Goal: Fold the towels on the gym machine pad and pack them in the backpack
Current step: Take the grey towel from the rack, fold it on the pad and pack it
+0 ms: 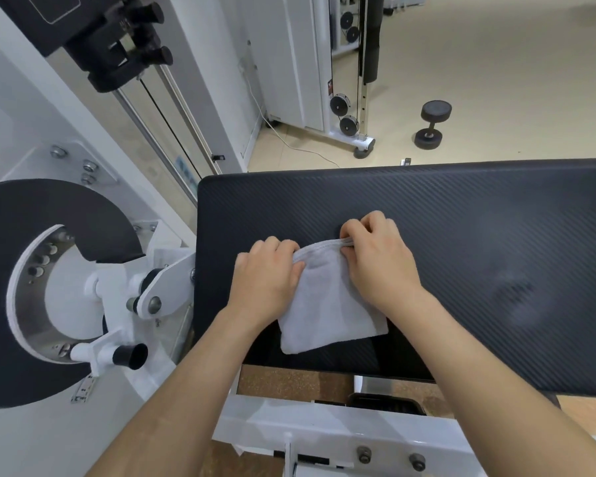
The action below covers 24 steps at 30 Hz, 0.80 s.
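A small pale grey towel [327,304] lies folded on the black textured gym machine pad [461,235], near its left end. My left hand [267,273] holds the towel's far left corner, fingers curled over the edge. My right hand [375,256] pinches the far right corner, where the hemmed edges are stacked. Both hands cover the towel's upper sides. No backpack is in view.
The machine's white frame with a black round weight guard [31,256] stands to the left. A black dumbbell [430,123] lies on the beige floor beyond the pad, beside a white cable machine base [351,132]. White frame bars run below the pad.
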Tool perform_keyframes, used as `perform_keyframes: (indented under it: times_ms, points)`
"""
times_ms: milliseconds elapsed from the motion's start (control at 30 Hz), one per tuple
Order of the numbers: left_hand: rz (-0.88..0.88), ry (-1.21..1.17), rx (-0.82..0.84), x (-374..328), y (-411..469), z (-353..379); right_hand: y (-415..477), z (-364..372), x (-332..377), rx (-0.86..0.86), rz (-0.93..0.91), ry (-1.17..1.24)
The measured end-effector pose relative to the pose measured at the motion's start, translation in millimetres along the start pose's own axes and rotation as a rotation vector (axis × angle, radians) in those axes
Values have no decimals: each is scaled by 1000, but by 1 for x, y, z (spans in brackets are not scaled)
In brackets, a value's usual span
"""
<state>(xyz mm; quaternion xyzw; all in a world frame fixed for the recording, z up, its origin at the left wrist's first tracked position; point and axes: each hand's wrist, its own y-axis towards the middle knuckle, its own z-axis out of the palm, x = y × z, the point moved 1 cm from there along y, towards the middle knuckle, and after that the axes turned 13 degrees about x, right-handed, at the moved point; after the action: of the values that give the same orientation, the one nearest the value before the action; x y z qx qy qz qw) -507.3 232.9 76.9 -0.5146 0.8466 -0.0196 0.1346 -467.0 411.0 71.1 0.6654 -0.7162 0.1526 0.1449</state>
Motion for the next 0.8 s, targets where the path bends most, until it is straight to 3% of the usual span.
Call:
perform_keyframes:
  times_ms: [133,200,367,533,600,667,800]
  points:
    - [-135,-483,75,4,-32,9,-7,-18,-8,181,-10,201]
    - [-100,-628,55,5,-50,3,-24,-22,-12,299,45,386]
    - [59,-1020,-5,1,-75,-31,-80,-4,-5,239,296,1122]
    - [-8,-1665,-70,-6,-89,-33,-104,8,37,551,324,1738]
    - [-57,-1824,-105,-8,-99,-24,-100,3,48,547,278,1903]
    - [-167,-1941,-122,-4,-110,-9,-93,0,52,446,249,1847]
    - [-562,-1898,-10,8,-117,33,-83,13,53,306,279,1240]
